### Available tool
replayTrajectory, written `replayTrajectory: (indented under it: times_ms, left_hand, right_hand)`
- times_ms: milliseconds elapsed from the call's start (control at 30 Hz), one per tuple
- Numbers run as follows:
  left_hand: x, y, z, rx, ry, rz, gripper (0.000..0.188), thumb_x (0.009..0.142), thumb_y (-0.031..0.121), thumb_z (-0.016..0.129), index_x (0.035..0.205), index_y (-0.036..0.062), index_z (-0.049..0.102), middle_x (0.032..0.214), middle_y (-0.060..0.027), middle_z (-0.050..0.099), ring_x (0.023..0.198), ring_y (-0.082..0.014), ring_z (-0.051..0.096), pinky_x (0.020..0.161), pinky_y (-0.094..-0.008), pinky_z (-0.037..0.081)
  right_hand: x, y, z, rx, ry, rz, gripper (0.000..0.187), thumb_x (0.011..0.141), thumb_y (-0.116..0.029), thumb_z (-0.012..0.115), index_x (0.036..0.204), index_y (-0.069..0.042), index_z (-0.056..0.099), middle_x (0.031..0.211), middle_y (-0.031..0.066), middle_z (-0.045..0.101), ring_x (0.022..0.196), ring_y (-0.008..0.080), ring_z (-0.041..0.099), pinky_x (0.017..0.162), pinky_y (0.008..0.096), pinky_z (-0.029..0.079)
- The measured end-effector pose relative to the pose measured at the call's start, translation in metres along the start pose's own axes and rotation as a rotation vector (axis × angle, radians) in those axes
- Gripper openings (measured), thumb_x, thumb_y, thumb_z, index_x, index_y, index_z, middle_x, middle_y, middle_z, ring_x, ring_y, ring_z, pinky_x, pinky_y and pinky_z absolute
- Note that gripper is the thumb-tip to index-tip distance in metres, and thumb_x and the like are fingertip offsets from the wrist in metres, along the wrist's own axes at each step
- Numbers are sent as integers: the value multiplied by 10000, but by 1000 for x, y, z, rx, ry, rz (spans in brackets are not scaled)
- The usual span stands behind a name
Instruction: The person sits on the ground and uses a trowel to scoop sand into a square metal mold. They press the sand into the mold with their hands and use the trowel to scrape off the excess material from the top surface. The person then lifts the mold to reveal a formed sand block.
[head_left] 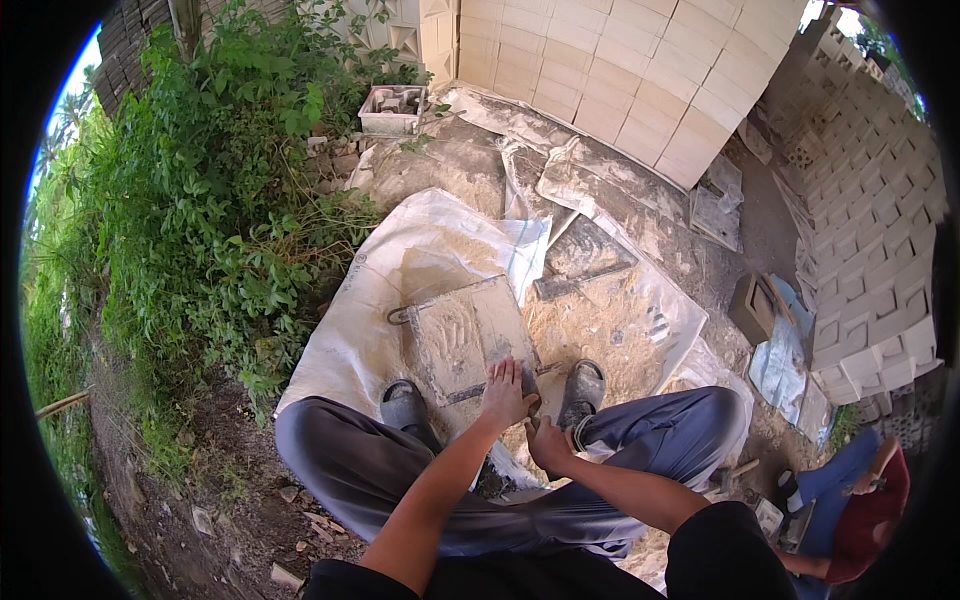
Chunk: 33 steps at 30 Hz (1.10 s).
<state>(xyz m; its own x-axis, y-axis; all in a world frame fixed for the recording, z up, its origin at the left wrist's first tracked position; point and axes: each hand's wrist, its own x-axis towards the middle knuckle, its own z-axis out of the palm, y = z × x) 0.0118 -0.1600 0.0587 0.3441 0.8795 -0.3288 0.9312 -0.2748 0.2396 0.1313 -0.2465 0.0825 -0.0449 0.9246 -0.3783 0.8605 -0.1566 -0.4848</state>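
Note:
A square, flat slab (pixel 460 330) covered in pale powder lies on the ground between my feet. At its left edge sticks out a wire loop (pixel 398 315). My left hand (pixel 507 392) rests over the slab's near right part, fingers stretched out and palm down. Close beside it, nearer to me, my right hand (pixel 547 446) is closed. A small dark piece (pixel 535 405) shows between the two hands; most of what the right fingers hold is hidden. Both dark sandals (pixel 404 405) flank the slab.
Under the slab spreads a white woven sheet (pixel 340 330) with sandy powder (pixel 600 330) and a dark bar (pixel 585 280). Pale block stacks (pixel 620 80) stand behind and patterned blocks (pixel 870 260) at right. Green plants (pixel 220 200) crowd the left. Another person (pixel 860 510) sits at lower right.

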Motion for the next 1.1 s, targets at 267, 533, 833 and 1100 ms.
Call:
replayTrajectory:
  times_ms: [267, 533, 833, 1100]
  left_hand:
    - [88, -115, -70, -69, 111, -191, 852, 862, 588, 403, 1442, 23, 136, 1514, -134, 122, 1406, -253, 92, 1130, -470, 36]
    - [103, -143, -57, -2, 26, -198, 905, 833, 639, 403, 1451, 46, 110, 1522, -105, 109, 1408, -241, 86, 1133, -459, 28]
    - [65, -106, -37, 22, 53, -215, 874, 852, 598, 411, 1447, 31, 113, 1523, -112, 99, 1406, -239, 98, 1137, -440, 26]
    - [21, -68, -17, 52, 21, -233, 875, 858, 592, 411, 1442, 12, 112, 1515, -132, 123, 1402, -250, 124, 1136, -436, 49]
  right_hand:
    - [143, -94, 2, 156, 124, -121, 391, 903, -313, 488, 998, 62, 428, 797, 322, 591, 776, 484, 591, 727, 538, 467]
    - [165, -103, 24, 101, -18, -31, 416, 927, -337, 427, 1061, 55, 394, 858, 301, 613, 824, 461, 612, 734, 508, 497]
    - [113, -77, 28, 109, -87, -24, 475, 940, -330, 401, 1125, 102, 337, 809, 340, 594, 776, 475, 604, 704, 517, 493]
    - [63, -53, 38, 99, -97, 26, 483, 938, -333, 411, 1132, 101, 329, 833, 344, 594, 782, 476, 605, 707, 510, 493]
